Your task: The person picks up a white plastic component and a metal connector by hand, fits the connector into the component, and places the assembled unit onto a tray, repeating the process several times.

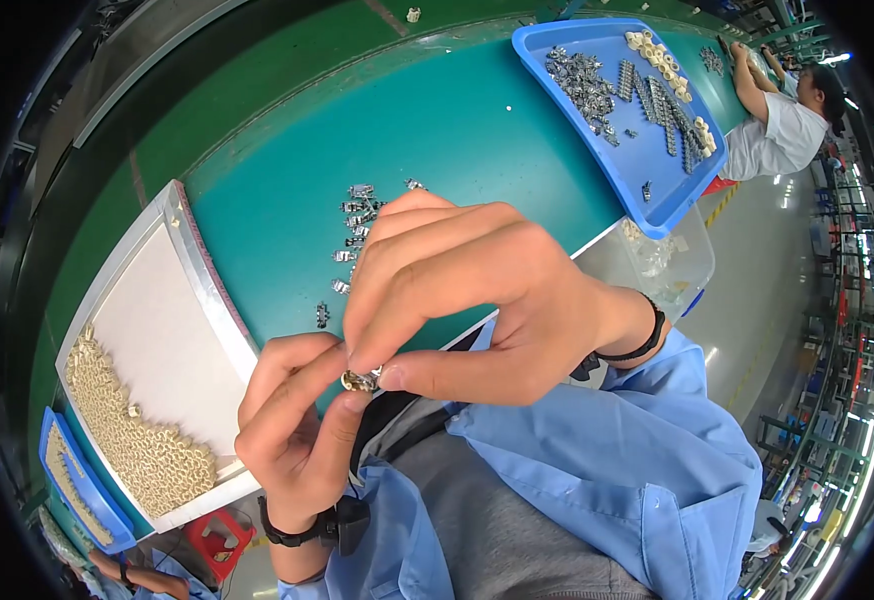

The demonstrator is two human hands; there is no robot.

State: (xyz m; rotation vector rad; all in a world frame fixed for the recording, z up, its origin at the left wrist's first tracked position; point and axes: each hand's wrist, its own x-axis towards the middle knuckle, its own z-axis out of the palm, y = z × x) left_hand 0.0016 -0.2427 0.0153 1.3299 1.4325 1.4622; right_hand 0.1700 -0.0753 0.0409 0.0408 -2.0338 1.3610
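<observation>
My left hand (297,420) pinches a small cream ring-shaped part (357,382) between thumb and fingertips. Closed from the other side, the thumb and index finger of my right hand (487,290) meet at the same part. A bit of shiny metal shows beside the right thumb, and the fingertips cover the rest. Just beyond my hands, several small silver metal pieces (354,218) lie in a loose row on the green table (437,120). Part of that row is hidden behind my right hand.
At left stands a metal-edged white tray (172,330) with a heap of cream rings (142,430). A blue tray (597,60) at the far right holds metal pieces and cream rings. Below it is a clear bin (692,265). A co-worker (782,130) sits farther right; another person's arm shows lower left.
</observation>
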